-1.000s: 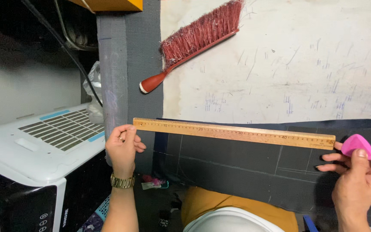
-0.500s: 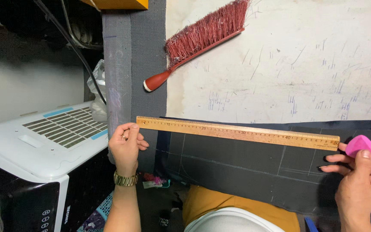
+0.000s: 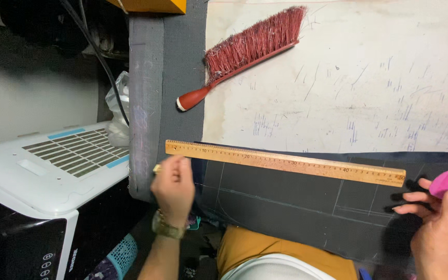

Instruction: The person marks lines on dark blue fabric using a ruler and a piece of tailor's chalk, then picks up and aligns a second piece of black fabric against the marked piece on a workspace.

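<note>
Between the hands: wooden ruler (image 3: 286, 163) lies across the dark cloth (image 3: 286, 207), barring a straight sweep.
Above the ruler: pale tabletop (image 3: 369, 78) open, save the red brush (image 3: 245, 52) upper left.
Left: white appliance (image 3: 42, 171) crowds the table edge.

A table (image 3: 182, 78) covered in grey felt is seen from above, its padded edge running down the left. A large, pen-marked sheet of cream paper (image 3: 369, 78) is spread over most of it. A white and black appliance (image 3: 42, 181) with a vented top is set beside the table, below a shadowed pale wall (image 3: 32, 103). Dark cables (image 3: 97, 52) hang nearby.
</note>
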